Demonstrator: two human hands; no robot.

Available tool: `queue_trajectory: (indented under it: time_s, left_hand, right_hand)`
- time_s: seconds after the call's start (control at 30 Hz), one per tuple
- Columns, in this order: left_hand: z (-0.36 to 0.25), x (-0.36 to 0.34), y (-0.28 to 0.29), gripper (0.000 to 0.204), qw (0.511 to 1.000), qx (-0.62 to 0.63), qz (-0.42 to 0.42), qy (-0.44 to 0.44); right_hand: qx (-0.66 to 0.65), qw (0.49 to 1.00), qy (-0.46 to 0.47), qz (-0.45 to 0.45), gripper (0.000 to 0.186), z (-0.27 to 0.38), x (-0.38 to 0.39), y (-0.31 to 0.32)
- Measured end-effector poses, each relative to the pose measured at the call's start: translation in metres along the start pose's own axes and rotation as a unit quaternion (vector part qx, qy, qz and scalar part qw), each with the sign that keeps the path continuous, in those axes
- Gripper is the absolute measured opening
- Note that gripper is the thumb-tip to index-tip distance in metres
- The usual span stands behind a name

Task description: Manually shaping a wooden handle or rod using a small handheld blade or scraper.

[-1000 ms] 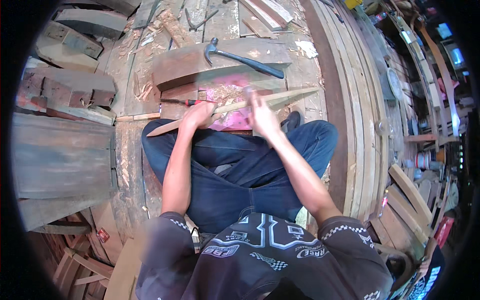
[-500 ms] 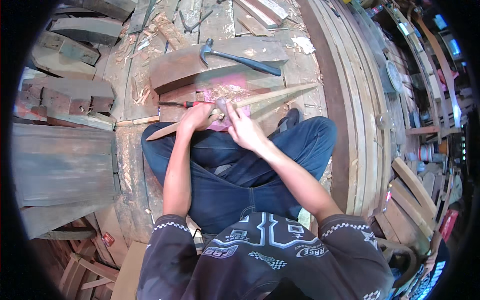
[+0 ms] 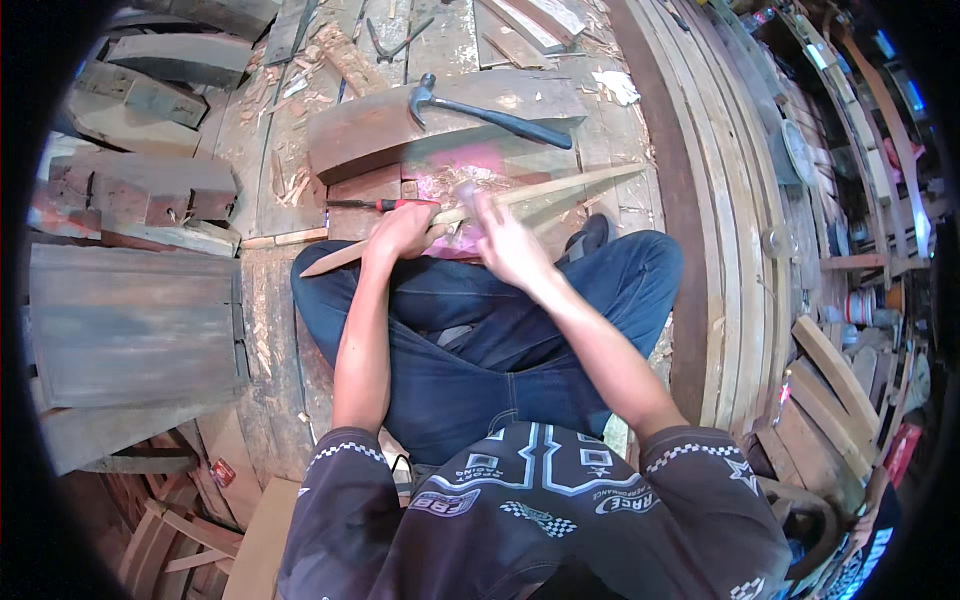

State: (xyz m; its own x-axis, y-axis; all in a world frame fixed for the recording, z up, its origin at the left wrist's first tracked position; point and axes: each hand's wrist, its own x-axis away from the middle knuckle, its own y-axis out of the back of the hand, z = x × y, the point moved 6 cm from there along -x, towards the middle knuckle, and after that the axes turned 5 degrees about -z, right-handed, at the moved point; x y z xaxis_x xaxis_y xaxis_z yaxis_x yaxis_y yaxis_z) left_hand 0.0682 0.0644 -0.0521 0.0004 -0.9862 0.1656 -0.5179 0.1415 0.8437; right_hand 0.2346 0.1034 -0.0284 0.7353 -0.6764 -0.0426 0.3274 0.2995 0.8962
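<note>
A long, pale wooden strip [image 3: 575, 183] with tapered ends lies slantwise over my lap. My left hand [image 3: 402, 232] is closed around it, left of its middle. Just to the right, my right hand [image 3: 515, 248] is blurred by motion, its fingers around a small greyish, rounded piece [image 3: 466, 194] against the strip; its kind is unclear. Beside my left fingers lies a tool with a red and black handle [image 3: 392, 205] and a thin dark shaft. Under the strip is a pink sheet [image 3: 455, 247] strewn with wood shavings.
A claw hammer [image 3: 505, 123] rests on a thick wooden block [image 3: 350, 140] beyond my hands. Farther off lies a V-shaped dark metal tool [image 3: 388, 52]. Timber pieces [image 3: 150, 190] stand at left, and long planks [image 3: 740, 230] run along the right.
My right hand has moved away to the right and slightly farther along the strip with the greyish piece. My left hand keeps its hold. The whole view has shifted slightly.
</note>
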Motion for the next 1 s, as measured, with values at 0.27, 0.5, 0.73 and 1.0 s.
queue_trajectory:
  time_s: [0.27,0.5,0.73,1.0]
  left_hand:
    - [-0.002,-0.005,0.000,0.032,1.000,-0.012,0.020,0.017]
    - [-0.003,0.000,0.006,0.033,1.000,0.018,0.002,0.003]
    - [-0.003,-0.003,0.002,0.035,1.000,-0.001,0.024,0.006]
    - [-0.005,0.001,0.006,0.034,1.000,0.005,0.020,0.010]
  right_hand:
    - [-0.035,0.997,-0.063,-0.041,0.073,-0.015,-0.004,-0.001]
    - [-0.007,0.999,-0.051,0.010,0.072,-0.011,-0.002,0.008]
    - [-0.008,0.996,-0.067,-0.060,0.074,-0.030,-0.007,0.006]
    - [-0.009,0.999,-0.043,-0.022,0.073,-0.062,-0.006,0.011]
